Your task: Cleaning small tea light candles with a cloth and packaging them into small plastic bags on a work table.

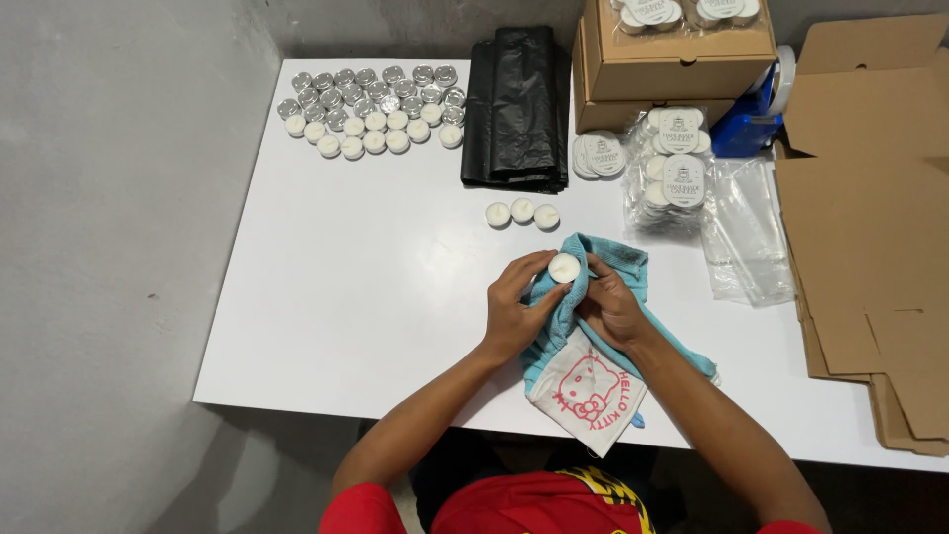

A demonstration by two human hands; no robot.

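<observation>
My left hand [516,305] and my right hand [611,305] meet over the near middle of the white table [376,287]. Together they hold a small round white tealight candle [564,268], its top facing up. A light blue cloth [605,259] with a white and pink printed panel is bunched around the candle and under my right hand, trailing toward the table's near edge. Three more white tealights [521,213] sit in a row just beyond my hands.
Several tealights [371,111], some in silver cups, lie grouped at the far left. A folded black plastic bag [518,104] lies at the far middle. Brown cardboard boxes [672,59], clear packs of candles [674,168], clear bags [746,232], a blue tape dispenser [751,114] and flat cardboard [870,227] fill the right.
</observation>
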